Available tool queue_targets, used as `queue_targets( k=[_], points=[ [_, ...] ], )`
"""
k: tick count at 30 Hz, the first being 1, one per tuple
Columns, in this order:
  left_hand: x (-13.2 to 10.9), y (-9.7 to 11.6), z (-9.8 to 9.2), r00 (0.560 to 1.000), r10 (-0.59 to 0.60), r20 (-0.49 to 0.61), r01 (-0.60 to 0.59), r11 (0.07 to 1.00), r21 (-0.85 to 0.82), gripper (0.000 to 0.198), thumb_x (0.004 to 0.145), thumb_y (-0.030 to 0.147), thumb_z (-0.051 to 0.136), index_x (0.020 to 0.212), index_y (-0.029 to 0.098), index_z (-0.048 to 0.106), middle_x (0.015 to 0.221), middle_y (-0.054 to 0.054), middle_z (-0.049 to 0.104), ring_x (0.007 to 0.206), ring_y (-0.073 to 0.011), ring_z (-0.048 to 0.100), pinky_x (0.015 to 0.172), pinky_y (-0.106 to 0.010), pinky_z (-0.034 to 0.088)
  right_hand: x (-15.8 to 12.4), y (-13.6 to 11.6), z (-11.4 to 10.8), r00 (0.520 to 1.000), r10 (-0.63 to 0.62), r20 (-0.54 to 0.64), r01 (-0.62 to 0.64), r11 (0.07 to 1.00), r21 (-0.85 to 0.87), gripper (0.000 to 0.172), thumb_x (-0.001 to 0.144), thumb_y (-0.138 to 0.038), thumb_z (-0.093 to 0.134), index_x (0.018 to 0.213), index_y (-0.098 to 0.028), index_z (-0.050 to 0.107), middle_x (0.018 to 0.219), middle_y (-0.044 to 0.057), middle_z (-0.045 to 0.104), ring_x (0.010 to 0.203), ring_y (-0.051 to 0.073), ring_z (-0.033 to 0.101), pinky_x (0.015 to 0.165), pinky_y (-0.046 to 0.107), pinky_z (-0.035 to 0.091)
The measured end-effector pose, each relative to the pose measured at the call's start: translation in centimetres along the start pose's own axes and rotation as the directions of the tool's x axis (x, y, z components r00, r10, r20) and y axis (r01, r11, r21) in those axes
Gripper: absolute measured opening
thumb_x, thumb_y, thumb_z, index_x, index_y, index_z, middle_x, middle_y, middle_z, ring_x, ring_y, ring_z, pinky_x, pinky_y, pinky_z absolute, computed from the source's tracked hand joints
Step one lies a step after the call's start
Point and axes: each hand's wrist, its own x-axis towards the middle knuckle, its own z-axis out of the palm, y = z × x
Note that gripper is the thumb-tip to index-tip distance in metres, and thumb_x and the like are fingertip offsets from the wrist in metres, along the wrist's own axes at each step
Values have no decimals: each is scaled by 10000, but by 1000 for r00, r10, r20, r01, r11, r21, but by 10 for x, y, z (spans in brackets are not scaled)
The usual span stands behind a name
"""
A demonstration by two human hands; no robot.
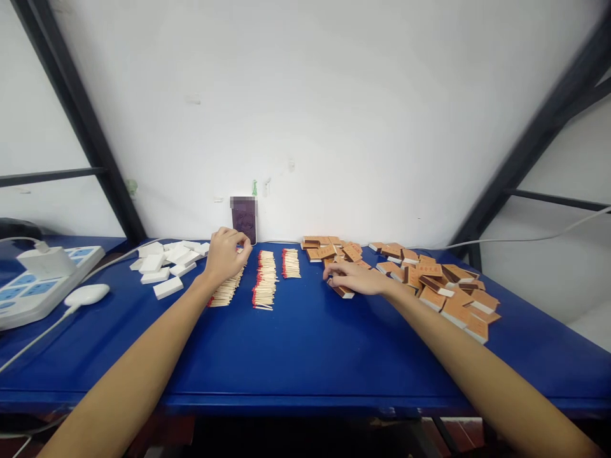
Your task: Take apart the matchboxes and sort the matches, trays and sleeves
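Two hands reach across a blue table (305, 343). The left hand (226, 254) curls its fingers shut over the leftmost row of red-tipped wooden matches (228, 287) (whether it pinches any is unclear). The right hand (356, 278) rests outstretched fingers on an orange cardboard matchbox (344, 292).

A blue table (305, 356) stands flush against a plain white wall (334, 95) (matt, with a few small marks). Left of the table a black strut (81, 127) slants up the wall; right of the table a second black strut (534, 143) mirrors it. Light falls soft and even.
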Motion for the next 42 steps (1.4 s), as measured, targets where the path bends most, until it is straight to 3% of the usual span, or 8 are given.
queue_targets(
  k=[9, 16, 21, 25, 28, 35, 39, 42],
  points=[
    [-1, -2, 3, 999, 25, -23, -25, 1000, -10, 239, 888, 254, 454, 719, 206, 616, 783, -56, 688, 871, -244, 556, 839, -392, 387, 0, 3, 13, 995, -86, -46, 83, 994, -68, 86, 816, -279, 548, 809, -210, 599, 653, -25, 567, 615, 155, 512, 594, 283, 368],
    [-1, 0, 4, 993, 117, -2, -117, 993, -28, 238, 892, 270, 455, 707, 205, 589, 754, -57, 661, 830, -241, 552, 804, -386, 394, -3, -11, 34, 955, -101, -279, 196, 921, 338, 153, 836, -321, 608, 846, -238, 480, 674, -51, 576, 642, 154, 588, 640, 294, 452],
    [-4, 24, -6, 971, 222, 87, -207, 966, -158, 280, 929, 330, 409, 862, 199, 648, 911, -81, 679, 907, -241, 580, 851, -385, 414, 10, -16, 50, 917, 88, -389, 266, 590, 762, 278, 748, -372, 749, 797, -237, 512, 792, -31, 641, 770, 174, 679, 776, 353, 563],
    [-11, 59, -15, 915, 394, 84, -366, 900, -237, 344, 900, 356, 452, 1144, 187, 627, 1099, -91, 688, 955, -246, 616, 895, -422, 365, 15, -23, 61, 930, 247, -271, 192, 302, 934, 165, 784, -316, 722, 809, -217, 592, 790, 3, 696, 753, 160, 699, 783, 314, 590],
    [-18, 80, -16, 884, 464, 61, -436, 865, -248, 377, 848, 348, 511, 1173, 184, 609, 1027, -78, 710, 852, -227, 635, 846, -419, 351, 16, -27, 65, 927, 312, -206, 149, 199, 969, 65, 828, -248, 674, 826, -199, 632, 777, 24, 712, 729, 150, 700, 758, 280, 601],
    [-26, 85, -1, 874, 486, 13, -463, 841, -280, 324, 818, 240, 526, 1115, 140, 609, 743, -37, 668, 747, -208, 638, 771, -348, 432, 14, -27, 63, 911, 348, -219, 179, 145, 973, 40, 836, -213, 639, 862, -183, 646, 808, 51, 731, 744, 157, 701, 755, 283, 591],
    [-28, 83, 3, 886, 460, 58, -419, 849, -323, 320, 866, 269, 500, 1149, 158, 602, 745, -26, 661, 643, -179, 614, 641, -300, 452, 9, -28, 63, 948, 165, -271, 243, 168, 955, 168, 706, -178, 718, 789, -214, 576, 773, -14, 677, 813, 157, 681, 839, 317, 558],
    [-29, 82, -1, 873, 466, 142, -385, 839, -384, 408, 862, 320, 533, 1239, 169, 569, 845, -37, 688, 656, -172, 623, 647, -294, 480, 5, -33, 64, 935, 75, -347, 322, 236, 917, 334, 609, -110, 752, 841, -241, 551, 760, -68, 618, 794, 127, 644, 803, 282, 531]
  ],
)
